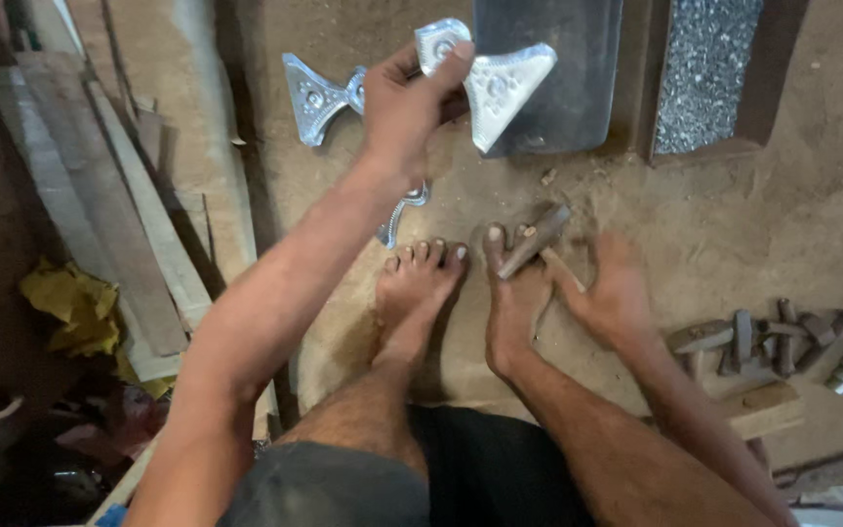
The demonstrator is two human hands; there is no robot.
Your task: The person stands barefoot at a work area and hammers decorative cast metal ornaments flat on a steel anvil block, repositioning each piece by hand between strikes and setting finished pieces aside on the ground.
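Observation:
My left hand point(407, 102) is raised over the dirt floor and grips a shiny embossed metal piece point(500, 83) with a fan-shaped end. My right hand point(617, 288) is low beside my right foot point(514, 303) and is blurred. It holds the wooden handle of a hammer point(534, 239), whose grey head lies above my toes. A second embossed metal piece point(314, 95) lies on the ground left of my left hand. Another one point(397, 217) pokes out under my left wrist, near my left foot point(417, 288).
A flat grey metal slab point(563, 73) lies at the top centre. Next to it is a tray of small shiny bits point(704, 68). Several metal punches and tools point(773, 342) are piled at the right. Wooden planks point(109, 205) and yellow rag point(75, 307) lie at the left.

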